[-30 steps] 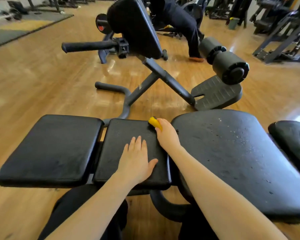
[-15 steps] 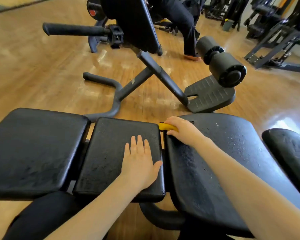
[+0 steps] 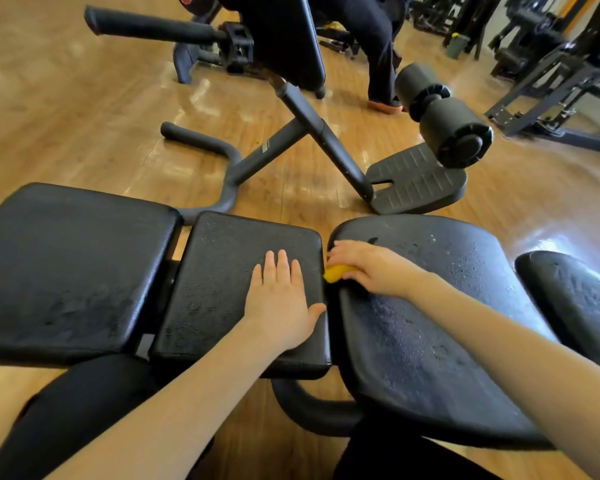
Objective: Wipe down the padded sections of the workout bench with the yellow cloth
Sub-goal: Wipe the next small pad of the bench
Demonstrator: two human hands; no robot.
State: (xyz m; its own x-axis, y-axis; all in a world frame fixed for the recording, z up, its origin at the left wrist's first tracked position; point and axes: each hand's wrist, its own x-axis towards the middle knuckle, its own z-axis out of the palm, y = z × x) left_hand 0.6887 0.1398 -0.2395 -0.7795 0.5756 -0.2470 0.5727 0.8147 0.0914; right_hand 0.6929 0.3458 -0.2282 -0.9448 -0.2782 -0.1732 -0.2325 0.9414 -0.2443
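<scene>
The workout bench lies across the view with black padded sections: a left pad [image 3: 66, 268], a middle pad [image 3: 222, 271], a wide right pad [image 3: 440, 327] and a further pad [image 3: 579, 299] at the right edge. My left hand [image 3: 281, 299] rests flat, fingers together, on the middle pad near its right edge. My right hand [image 3: 371, 268] is closed on the yellow cloth [image 3: 336, 273] and presses it at the left edge of the right pad, by the gap between the pads. Only a small part of the cloth shows under the fingers.
Behind the bench stands a black back-extension machine [image 3: 291, 109] with a handle bar [image 3: 153, 26], foam rollers [image 3: 451, 129] and a footplate [image 3: 416, 181] on the wooden floor [image 3: 66, 126]. A person's legs [image 3: 378, 46] stand beyond it. Other gym frames [image 3: 551, 64] fill the back right.
My right hand with the yellow cloth slid from the far end of the gap between the pads toward me along the right pad's edge. The left hand stayed flat on the middle pad.
</scene>
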